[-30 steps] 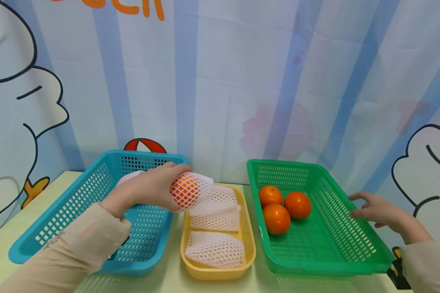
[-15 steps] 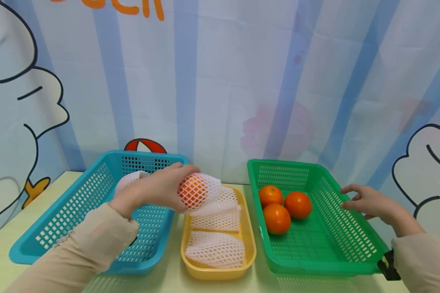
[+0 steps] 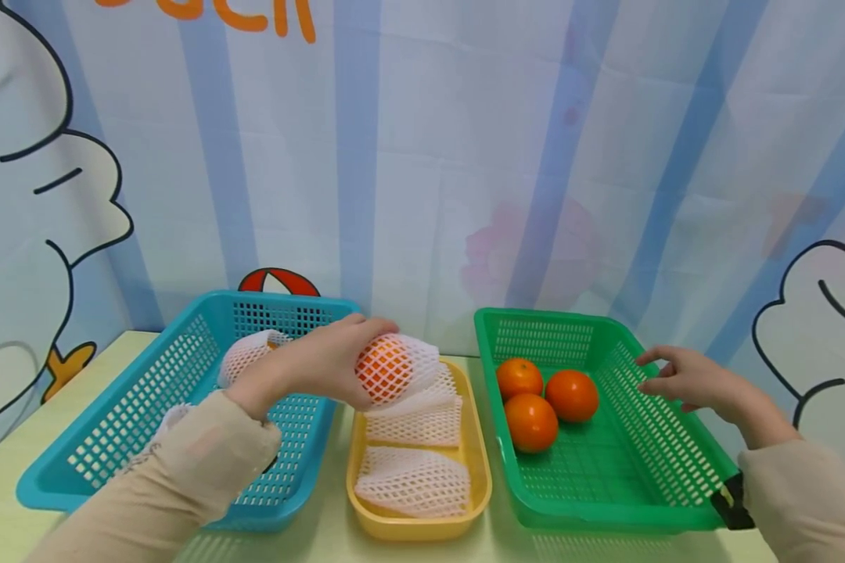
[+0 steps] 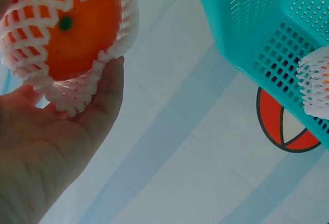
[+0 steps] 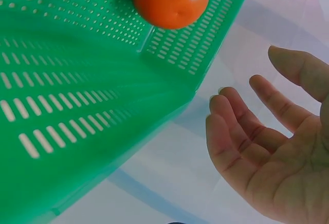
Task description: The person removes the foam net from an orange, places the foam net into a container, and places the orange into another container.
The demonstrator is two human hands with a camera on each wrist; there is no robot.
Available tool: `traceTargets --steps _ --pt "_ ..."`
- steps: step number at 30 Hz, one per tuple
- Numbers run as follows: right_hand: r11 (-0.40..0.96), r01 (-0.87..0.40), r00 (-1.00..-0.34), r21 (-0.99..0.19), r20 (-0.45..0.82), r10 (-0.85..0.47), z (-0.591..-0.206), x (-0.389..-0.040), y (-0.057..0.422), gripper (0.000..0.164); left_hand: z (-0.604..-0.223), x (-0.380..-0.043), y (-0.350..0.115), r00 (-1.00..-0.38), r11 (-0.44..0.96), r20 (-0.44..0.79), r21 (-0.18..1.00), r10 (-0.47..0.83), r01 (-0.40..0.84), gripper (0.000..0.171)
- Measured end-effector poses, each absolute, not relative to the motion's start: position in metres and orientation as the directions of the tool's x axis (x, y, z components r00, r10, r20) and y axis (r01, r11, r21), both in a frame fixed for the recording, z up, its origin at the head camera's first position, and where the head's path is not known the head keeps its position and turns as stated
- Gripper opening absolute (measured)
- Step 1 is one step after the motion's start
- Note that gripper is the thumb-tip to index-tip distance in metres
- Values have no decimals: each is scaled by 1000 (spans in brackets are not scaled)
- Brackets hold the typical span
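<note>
My left hand grips an orange wrapped in a white foam net sleeve, held over the back left of the yellow tray. In the left wrist view the orange's green stem end shows through a gap in the net, with fingers round its side. Several flattened foam nets lie in the tray. Over the right side of the green basket, my right hand hovers with relaxed fingers and nothing in it. Bare oranges sit at that basket's left side.
On the left stands a blue basket with net-wrapped fruit inside, partly hidden by the left arm. All the containers share a pale yellow table. A striped cartoon curtain hangs right behind them.
My left hand has moved right with the netted orange, uncovering more of the wrapped fruit in the blue basket. My right hand has drifted left and slightly up over the green basket.
</note>
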State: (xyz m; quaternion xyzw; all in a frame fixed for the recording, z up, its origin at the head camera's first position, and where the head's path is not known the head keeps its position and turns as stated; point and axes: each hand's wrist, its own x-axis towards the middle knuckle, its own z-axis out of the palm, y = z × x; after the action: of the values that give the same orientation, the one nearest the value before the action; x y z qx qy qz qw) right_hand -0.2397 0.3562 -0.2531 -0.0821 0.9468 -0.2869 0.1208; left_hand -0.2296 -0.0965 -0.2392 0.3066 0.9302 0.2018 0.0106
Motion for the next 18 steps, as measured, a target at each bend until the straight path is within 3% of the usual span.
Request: traceTargets --steps 18 --pt "792 -173 -947 -586 -121 -297 -246 -247 320 53 -242 -234 -87 -798 714 120 383 590 586 78"
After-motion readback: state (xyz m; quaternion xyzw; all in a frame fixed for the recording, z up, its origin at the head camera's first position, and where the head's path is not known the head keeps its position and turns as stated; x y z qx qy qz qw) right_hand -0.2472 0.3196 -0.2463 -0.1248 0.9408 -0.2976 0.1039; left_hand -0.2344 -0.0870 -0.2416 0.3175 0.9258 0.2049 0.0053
